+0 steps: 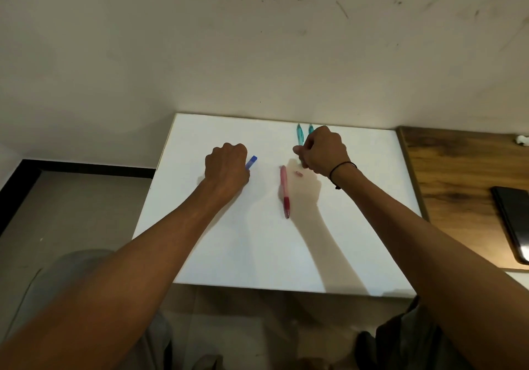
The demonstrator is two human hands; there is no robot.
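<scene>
White matte board [257,240], wood-grain desk [446,175] to its right. Left hand [227,169] fisted round blue pen [251,162]; right hand [325,152] grips two teal pens [299,133]. Red pen [284,192] lies flat between.

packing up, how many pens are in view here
4: blue pen in the left hand; red pen lying mid-board; one teal pen seemingly pinched by the right hand; second teal pen partly hidden behind that hand. Others could be hidden under the hands.
</scene>
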